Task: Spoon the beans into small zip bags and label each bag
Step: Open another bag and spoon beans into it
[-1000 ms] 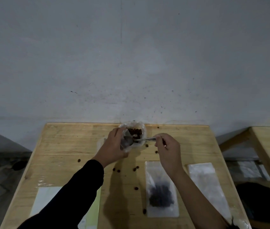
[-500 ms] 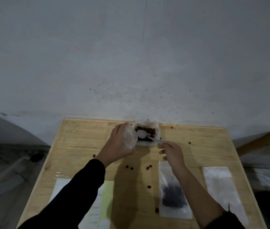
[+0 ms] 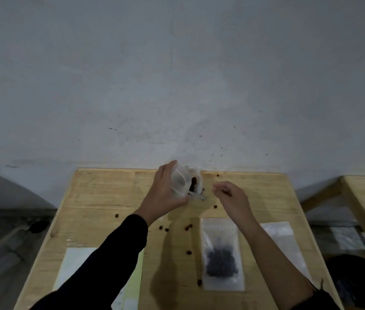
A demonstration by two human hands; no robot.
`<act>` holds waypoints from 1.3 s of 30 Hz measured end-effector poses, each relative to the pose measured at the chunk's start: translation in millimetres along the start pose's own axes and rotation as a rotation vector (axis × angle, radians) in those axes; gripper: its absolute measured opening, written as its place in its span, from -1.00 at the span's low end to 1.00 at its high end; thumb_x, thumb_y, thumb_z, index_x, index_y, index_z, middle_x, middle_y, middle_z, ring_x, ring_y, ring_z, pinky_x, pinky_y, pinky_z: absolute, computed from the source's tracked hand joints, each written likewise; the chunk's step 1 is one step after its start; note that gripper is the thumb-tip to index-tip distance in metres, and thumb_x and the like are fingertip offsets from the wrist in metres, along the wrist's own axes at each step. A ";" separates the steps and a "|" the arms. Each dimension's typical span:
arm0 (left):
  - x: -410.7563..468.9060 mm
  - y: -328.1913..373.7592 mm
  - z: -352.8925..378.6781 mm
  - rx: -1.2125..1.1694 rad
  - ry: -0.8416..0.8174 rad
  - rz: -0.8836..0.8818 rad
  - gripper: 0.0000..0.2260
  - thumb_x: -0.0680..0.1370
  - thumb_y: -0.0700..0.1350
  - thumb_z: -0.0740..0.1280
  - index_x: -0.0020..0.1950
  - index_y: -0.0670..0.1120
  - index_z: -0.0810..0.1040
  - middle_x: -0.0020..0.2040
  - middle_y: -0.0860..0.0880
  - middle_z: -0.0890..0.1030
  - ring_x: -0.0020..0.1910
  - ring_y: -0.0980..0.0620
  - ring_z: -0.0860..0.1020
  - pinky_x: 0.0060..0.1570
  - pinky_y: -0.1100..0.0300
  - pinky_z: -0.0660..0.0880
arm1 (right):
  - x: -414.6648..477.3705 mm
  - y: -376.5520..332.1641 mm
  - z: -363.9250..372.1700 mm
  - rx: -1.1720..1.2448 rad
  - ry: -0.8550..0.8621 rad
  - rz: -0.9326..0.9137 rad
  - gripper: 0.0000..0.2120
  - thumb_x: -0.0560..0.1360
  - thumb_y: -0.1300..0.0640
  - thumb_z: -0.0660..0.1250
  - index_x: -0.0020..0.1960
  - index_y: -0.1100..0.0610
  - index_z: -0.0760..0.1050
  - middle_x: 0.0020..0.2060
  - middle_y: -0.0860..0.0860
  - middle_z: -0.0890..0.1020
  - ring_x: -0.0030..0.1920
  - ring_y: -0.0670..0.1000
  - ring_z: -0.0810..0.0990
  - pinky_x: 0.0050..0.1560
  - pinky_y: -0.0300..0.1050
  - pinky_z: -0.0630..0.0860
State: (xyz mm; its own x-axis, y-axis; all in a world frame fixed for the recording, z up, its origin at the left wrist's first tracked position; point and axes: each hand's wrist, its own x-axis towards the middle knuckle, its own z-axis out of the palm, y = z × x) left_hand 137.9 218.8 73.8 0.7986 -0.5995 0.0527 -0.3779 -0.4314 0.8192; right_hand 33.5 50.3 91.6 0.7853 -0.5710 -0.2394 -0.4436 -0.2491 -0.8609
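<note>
I have the left hand (image 3: 163, 194) gripping the tilted clear container (image 3: 178, 183) of beans (image 3: 193, 183), beyond the filled zip bag (image 3: 221, 253); the spoon (image 3: 197, 195) lies loose inside; the right hand (image 3: 233, 198) is half-curled beside it, and I cannot tell if it pinches anything; more tilt risks a spill.

Long black sleeve (image 3: 110, 253) covers the left arm; right forearm (image 3: 273, 253) bare.

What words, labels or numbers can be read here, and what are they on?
Nothing here can be read.
Paper sheets at the near left: faint print, too blurred to read.
Filled zip bag: no label visible.
Empty zip bag: no text visible.
Plastic cup in the left hand: no text visible.
</note>
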 end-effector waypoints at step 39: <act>-4.5 93.6 63.1 -0.409 -0.061 0.095 -0.90 0.48 -0.18 0.43 -0.04 -0.08 0.56 -0.10 -0.01 0.64 -0.09 0.09 0.62 -0.07 0.27 0.54 | -35.8 -0.2 -85.2 0.020 0.125 -0.319 -0.82 0.37 0.27 0.47 -0.12 0.03 0.61 -0.20 -0.16 0.66 -0.17 -0.22 0.62 -0.10 -0.43 0.50</act>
State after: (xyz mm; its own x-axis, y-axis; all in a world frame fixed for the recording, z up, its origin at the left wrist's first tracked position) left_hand 69.5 138.6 114.2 0.7356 -0.6676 0.1151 -0.2220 -0.0770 0.9720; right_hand -31.3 4.1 138.6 0.8235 -0.5587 0.0991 -0.1745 -0.4155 -0.8927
